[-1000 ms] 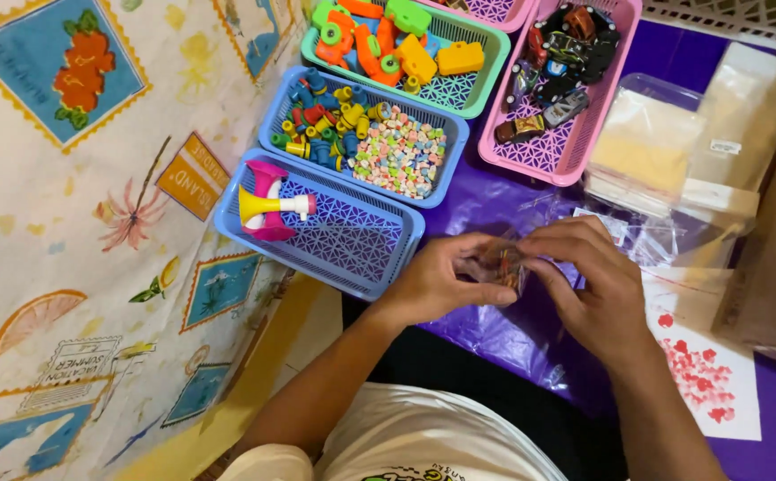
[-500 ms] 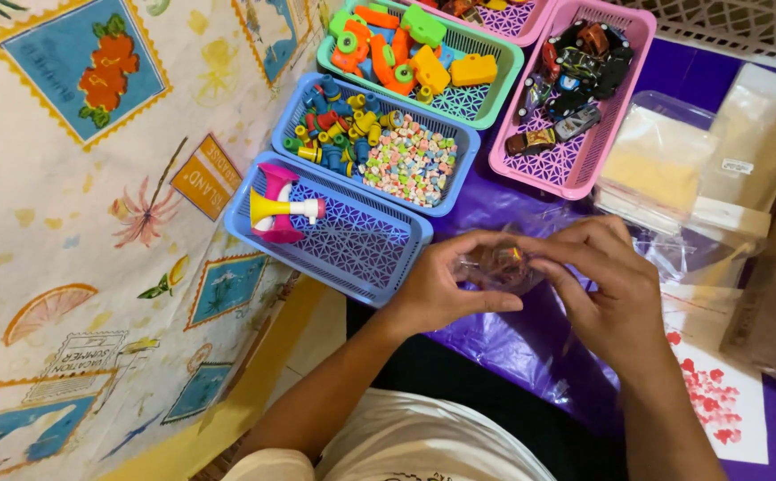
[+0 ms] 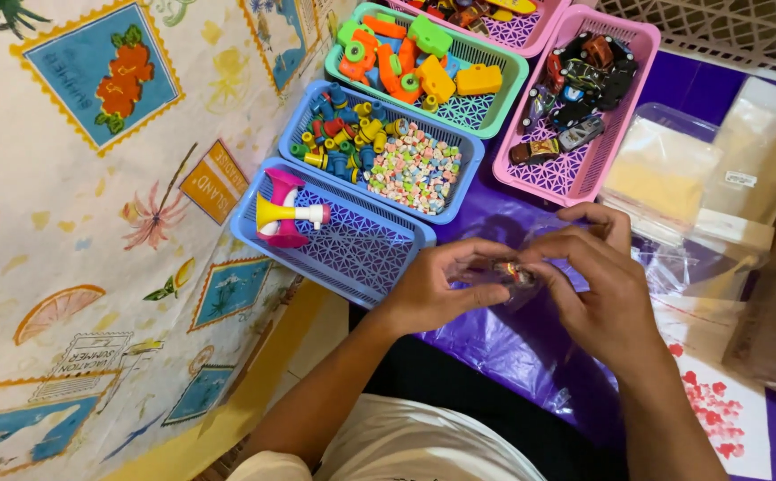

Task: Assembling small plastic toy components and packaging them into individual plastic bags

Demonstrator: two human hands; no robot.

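Note:
My left hand (image 3: 441,289) and my right hand (image 3: 597,285) meet over a purple plastic sheet (image 3: 503,343). Together they pinch a small clear plastic bag (image 3: 514,273) that holds a small dark toy with red and yellow marks. Fingers of both hands are closed on the bag from either side. Most of the bag is hidden by my fingers.
A blue basket (image 3: 361,245) holds a pink and yellow toy horn (image 3: 285,214). A second blue basket (image 3: 446,200) holds small coloured pieces, a green one (image 3: 495,120) orange and green toys, a pink one (image 3: 575,178) toy cars. Clear bags (image 3: 673,178) lie on the right.
The view has shifted slightly. Both hands stay together on the small bag, with the fingers working it a little between frames.

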